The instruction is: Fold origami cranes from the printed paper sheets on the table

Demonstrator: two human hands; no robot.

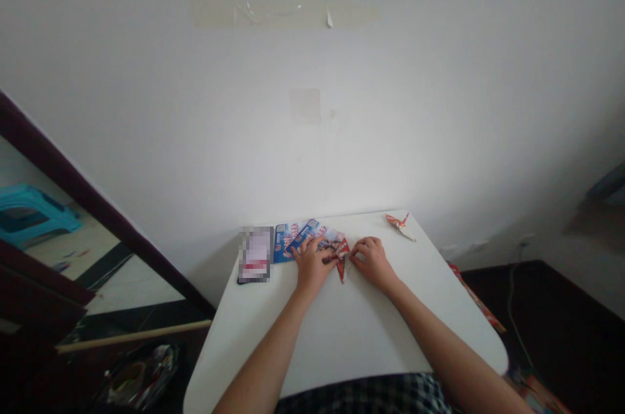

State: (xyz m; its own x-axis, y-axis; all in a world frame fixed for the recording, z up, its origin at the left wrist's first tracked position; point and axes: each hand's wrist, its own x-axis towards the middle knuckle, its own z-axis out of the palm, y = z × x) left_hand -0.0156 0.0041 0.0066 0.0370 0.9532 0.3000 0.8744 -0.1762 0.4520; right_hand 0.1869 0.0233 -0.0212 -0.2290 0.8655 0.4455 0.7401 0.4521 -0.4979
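A small piece of folded red, white and dark printed paper (342,263) is between my hands, above the white table. My left hand (311,263) grips its left side with the thumb, while the other fingers bend over printed leaflets. My right hand (374,263) pinches the paper's right edge between thumb and fingertips. Blue printed leaflets (282,251) lie fanned out just beyond my left hand. Another folded paper shape (399,226), red and white with pointed ends, rests at the table's back right. Fingers partly hide the folds of the held paper.
The white table (351,349) stands against a pale wall (415,108). A phone-like device (256,256) with a blurred screen lies at its back left. On the floor at left is a dark bag (141,375); a mirror reflects a blue stool (39,215).
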